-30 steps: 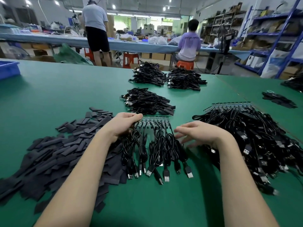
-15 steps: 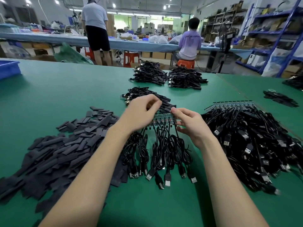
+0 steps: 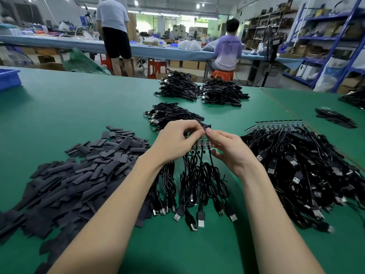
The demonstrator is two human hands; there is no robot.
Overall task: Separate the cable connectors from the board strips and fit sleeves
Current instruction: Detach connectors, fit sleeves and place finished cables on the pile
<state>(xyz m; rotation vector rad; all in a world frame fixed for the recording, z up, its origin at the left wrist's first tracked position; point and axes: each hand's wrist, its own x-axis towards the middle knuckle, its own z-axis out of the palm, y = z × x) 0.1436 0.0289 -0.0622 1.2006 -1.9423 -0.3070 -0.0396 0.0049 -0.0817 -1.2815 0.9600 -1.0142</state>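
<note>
A green board strip (image 3: 201, 142) with several black USB cables (image 3: 197, 180) soldered to it is lifted at its far edge above the green table (image 3: 59, 115). My left hand (image 3: 175, 141) pinches the strip's left part with curled fingers. My right hand (image 3: 227, 149) pinches the strip's right end between thumb and forefinger. The cables hang toward me, their USB plugs (image 3: 200, 221) lying on the table. A heap of flat black sleeves (image 3: 79, 175) lies to the left. A large pile of cables on board strips (image 3: 296, 165) lies to the right.
Three heaps of separated cables lie farther back: a near heap (image 3: 169, 113), a far left heap (image 3: 177, 88), a far right heap (image 3: 223, 93). A blue bin (image 3: 8, 78) sits at the far left edge. More black sleeves (image 3: 333, 117) lie far right. Two people stand or sit at a distant bench.
My hands moved from resting beside the strip to gripping it, lifted its far edge off the table, and closed toward each other at its right part.
</note>
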